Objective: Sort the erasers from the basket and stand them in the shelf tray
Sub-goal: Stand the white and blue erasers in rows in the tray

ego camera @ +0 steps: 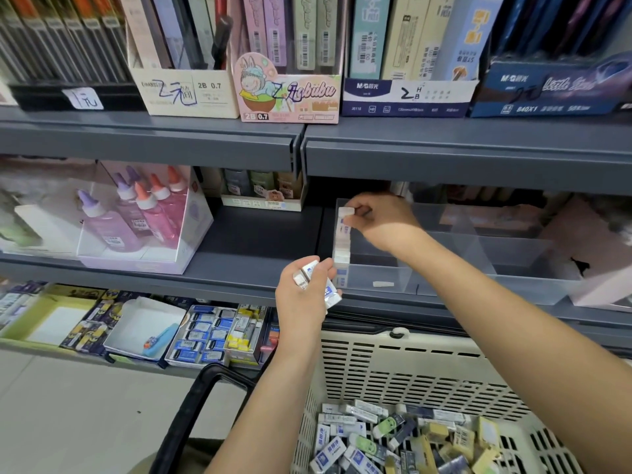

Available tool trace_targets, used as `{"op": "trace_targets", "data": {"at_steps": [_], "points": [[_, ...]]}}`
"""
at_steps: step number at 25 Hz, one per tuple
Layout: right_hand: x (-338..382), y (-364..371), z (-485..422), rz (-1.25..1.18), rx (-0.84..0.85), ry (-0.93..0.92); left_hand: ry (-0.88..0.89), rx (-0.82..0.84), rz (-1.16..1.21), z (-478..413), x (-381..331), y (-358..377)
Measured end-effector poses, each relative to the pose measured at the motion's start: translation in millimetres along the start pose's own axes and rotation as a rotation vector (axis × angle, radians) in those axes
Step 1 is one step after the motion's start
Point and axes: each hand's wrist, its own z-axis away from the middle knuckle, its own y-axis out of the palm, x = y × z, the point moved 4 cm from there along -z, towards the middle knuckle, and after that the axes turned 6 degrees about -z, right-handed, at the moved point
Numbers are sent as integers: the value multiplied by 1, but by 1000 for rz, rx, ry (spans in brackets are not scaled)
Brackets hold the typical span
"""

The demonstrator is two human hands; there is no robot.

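1. Right hand [379, 220] fingertips pinched on a white eraser [345, 213], upright at the back of a row of erasers [342, 246] along the left wall of the clear shelf tray [444, 268].
2. Left hand [304, 289] closed around several white, blue-sleeved erasers [328, 289], just before the tray's front edge.
3. Rest of tray open to the right.
4. Below, slotted basket [410, 371] heaped with loose mixed erasers [393, 439].

Light: I get even, bright indoor light from above.
Shadows: dark under the grey shelf [444, 159] lip, soft on the floor [68, 405].
Blur: boxes at my top corners smear; the glue bottles [136, 213] look soft.
Distortion: shelf edges bow toward the frame's sides.
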Motion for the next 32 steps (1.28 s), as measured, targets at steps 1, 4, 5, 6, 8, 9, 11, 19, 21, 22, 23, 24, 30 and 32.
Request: {"op": "trace_targets", "data": {"at_steps": [1, 4, 5, 6, 8, 9, 11, 19, 21, 22, 23, 24, 30, 32], "points": [[1, -1, 1, 33, 15, -1, -1, 3, 1, 0, 0, 0], [-1, 2, 1, 95, 52, -11, -8, 9, 12, 0, 1, 0], [-2, 5, 1, 99, 54, -10, -11, 8, 18, 0, 1, 0], [-4, 8, 1, 86, 51, -3, -13, 7, 23, 0, 1, 0], [-11, 14, 0, 60, 61, 26, -14, 4, 29, 1, 1, 0], [-14, 16, 0, 61, 72, 43, -17, 2, 32, 1, 1, 0], [-21, 21, 0, 58, 95, 56, -23, 0, 49, 1, 0, 0], [-10, 4, 33, -46, 118, -60, -15, 144, 17, 14, -9, 1], [2, 1, 56, -192, 172, -98, -37, 209, -10, 18, -10, 4], [5, 1, 65, -230, 212, -92, -41, 228, -31, 19, -11, 7], [6, 1, 71, -246, 239, -78, -42, 239, -48, 20, -10, 9], [5, 0, 74, -267, 241, -62, -47, 247, -59, 21, -10, 10], [-11, -21, 76, -541, 162, 55, -186, 341, 49, 27, -4, 14], [-14, -23, 77, -484, 138, 49, -117, 297, 18, 25, -4, 13]]}}
